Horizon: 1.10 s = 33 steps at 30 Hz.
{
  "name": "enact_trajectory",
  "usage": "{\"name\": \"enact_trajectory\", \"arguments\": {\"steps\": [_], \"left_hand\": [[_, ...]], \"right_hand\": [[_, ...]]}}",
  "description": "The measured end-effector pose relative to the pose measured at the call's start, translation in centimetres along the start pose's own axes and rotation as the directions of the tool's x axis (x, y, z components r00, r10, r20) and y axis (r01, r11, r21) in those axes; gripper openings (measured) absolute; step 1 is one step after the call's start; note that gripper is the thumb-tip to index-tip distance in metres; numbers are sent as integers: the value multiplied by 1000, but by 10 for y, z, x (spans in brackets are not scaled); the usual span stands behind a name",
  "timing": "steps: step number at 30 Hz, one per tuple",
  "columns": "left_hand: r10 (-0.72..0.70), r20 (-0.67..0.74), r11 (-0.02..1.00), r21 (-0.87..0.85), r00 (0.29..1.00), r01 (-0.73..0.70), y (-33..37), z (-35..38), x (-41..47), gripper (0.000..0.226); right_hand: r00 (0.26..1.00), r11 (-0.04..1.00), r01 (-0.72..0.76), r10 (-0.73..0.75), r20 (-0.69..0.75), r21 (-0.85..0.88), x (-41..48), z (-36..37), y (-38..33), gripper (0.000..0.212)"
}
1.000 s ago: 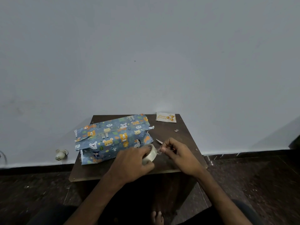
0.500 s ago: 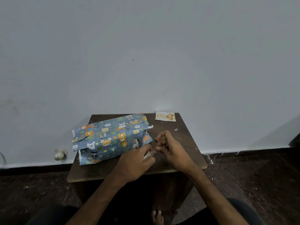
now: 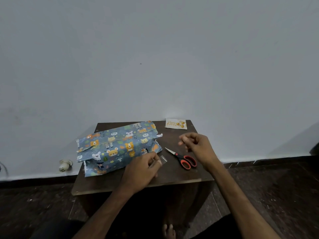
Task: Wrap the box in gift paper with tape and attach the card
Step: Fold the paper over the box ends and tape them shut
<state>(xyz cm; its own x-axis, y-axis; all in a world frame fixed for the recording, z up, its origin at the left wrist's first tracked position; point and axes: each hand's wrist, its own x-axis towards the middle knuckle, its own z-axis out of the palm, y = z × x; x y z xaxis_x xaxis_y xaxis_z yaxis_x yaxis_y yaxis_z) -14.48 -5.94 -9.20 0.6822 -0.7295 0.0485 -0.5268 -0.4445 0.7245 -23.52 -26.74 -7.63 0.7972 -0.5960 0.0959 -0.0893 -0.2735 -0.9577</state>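
Pale grey wall (image 3: 155, 49) rises behind the small dark wooden table (image 3: 172, 176) I am sitting at, with dark floor (image 3: 276, 195) all around it. My hands are apart. My left hand (image 3: 143, 169) rests low over the near middle of the table, with its fingers curled and pinching a short piece of clear tape (image 3: 163, 159) that sticks out to the right of my fingertips. I cannot tell whether anything else is tucked inside that hand. My right hand (image 3: 196, 145) hovers above the right part of the table with its fingers loosely bent, and it is holding nothing that I can see. Between my hands, the scissors (image 3: 183, 159) with red and black handles lie flat on the table, with their blades pointing away to the left. Just beyond my left hand sits the box (image 3: 117, 147), covered in blue gift paper printed with animals, and the paper is loose and gaping at its left end. The birthday card (image 3: 176, 123) lies at the far right corner of the table, well apart from the box. A small white object (image 3: 65, 165) sits by the wall on the left. My toes (image 3: 169, 230) show below the table.
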Motion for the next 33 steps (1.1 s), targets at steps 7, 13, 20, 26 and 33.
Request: {"name": "enact_trajectory", "arguments": {"steps": [7,13,20,26,33], "left_hand": [[-8,0,994,-113,1000,8,4,1,4,17],[-36,-9,981,-192,999,34,7,1,3,18],[-48,-32,966,-257,998,38,6,-2,8,20],[-56,-39,960,-277,998,43,8,-1,10,18],[-54,-36,958,-285,998,42,5,-1,11,14]], "right_hand": [[996,540,14,68,60,-841,-24,8,17,19],[999,416,-36,42,-20,-909,-28,18,3,20],[900,941,-271,322,294,-203,-36,-17,-3,14],[802,912,-314,404,440,-265,-43,-21,-2,56],[764,925,-267,374,526,-269,-47,-11,-12,71]]}}
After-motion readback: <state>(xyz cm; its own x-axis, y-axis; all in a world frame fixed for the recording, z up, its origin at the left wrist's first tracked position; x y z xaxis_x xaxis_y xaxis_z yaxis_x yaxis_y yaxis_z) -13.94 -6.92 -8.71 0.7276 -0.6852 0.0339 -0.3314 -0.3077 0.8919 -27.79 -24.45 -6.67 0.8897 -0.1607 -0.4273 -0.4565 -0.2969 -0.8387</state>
